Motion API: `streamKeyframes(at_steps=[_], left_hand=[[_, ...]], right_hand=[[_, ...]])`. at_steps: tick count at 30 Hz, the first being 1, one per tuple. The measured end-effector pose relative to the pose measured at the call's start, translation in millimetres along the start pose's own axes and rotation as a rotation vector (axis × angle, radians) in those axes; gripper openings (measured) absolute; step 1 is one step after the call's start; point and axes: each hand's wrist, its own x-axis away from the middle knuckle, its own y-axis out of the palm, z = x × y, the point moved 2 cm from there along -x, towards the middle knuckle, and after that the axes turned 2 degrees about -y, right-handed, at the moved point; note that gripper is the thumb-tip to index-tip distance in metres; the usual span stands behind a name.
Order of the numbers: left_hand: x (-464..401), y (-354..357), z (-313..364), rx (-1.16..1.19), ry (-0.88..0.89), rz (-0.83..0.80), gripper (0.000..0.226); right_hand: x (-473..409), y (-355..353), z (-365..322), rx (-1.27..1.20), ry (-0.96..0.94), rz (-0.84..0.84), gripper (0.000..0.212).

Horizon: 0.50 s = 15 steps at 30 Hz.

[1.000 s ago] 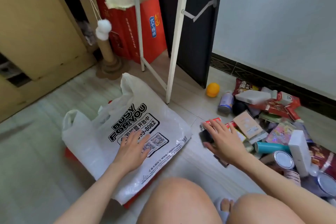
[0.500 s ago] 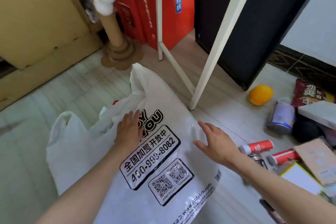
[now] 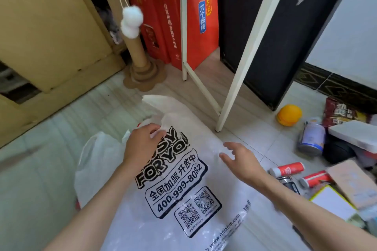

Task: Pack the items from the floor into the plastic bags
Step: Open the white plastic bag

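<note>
Both hands are seen over the white plastic bag, which is laid flat on the floor. Its upper edge is pinched by the left hand; the right hand is held with fingers loosely spread at the bag's right edge. Items are piled at the floor's right edge: two red tubes, a can, an orange ball.

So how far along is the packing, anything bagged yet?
Nothing visibly bagged. The white plastic bag lies flat; the left hand grips its top edge, the right hand hovers open above it. The orange ball, red tubes and boxes remain on the floor.
</note>
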Motion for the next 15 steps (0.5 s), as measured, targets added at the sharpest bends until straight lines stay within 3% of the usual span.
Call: streamKeyframes(at_steps=[3, 7, 10, 15], left_hand=[[26, -52, 52, 0.067, 0.099, 0.075, 0.022], [79, -107, 121, 0.131, 0.295, 0.189, 0.015], [123, -132, 163, 0.185, 0.437, 0.249, 0.015], [169, -146, 238, 0.136, 0.575, 0.246, 0.014]], right_hand=[[40, -45, -51, -0.298, -0.041, 0.126, 0.030], [112, -92, -117, -0.598, -0.163, 0.135, 0.017], [166, -119, -146, -0.670, -0.250, 0.155, 0.011], [234, -157, -146, -0.670, -0.248, 0.356, 0.010]])
